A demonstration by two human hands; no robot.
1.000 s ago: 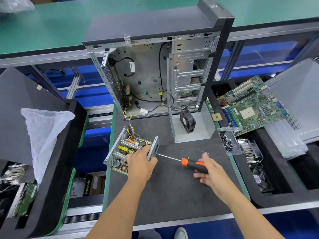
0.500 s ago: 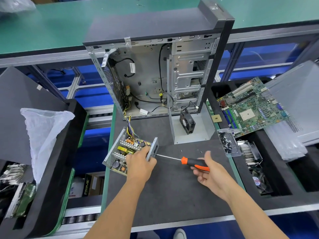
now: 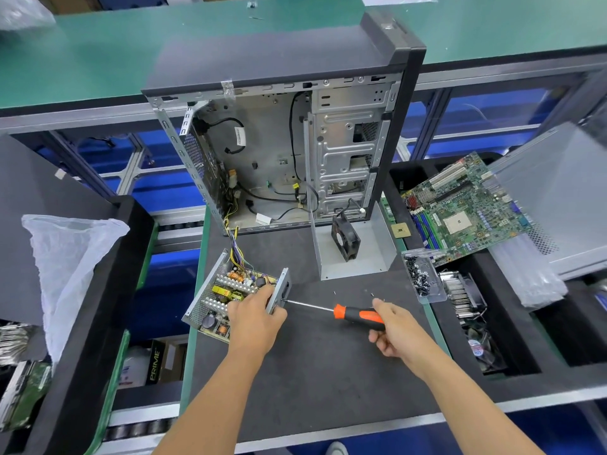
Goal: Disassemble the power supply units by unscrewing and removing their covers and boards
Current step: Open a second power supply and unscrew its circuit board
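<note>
I see the open power supply unit (image 3: 235, 295) lying on the dark bench (image 3: 315, 372), just in front of the left corner of the gutted PC case (image 3: 285, 142); its cover is off and its board of coils and capacitors faces up. A wire bundle (image 3: 234, 241) runs from the unit back into the case. My left hand (image 3: 258, 318) is closed over the unit's near right edge, gripping the metal end wall. My right hand (image 3: 395, 326) is wrapped around the handle of an orange-and-black screwdriver (image 3: 331, 311), held nearly level; its tip touches the unit's right end wall, whether seated in a screw I cannot tell. A black fan (image 3: 345, 237) stands on a bent metal panel (image 3: 371, 254) right of the unit, in front of the case. A clear tray of screws (image 3: 422, 277) sits further right of the unit, at the bench edge, with a green motherboard (image 3: 466, 208) beyond it in a black bin (image 3: 512, 353)
</note>
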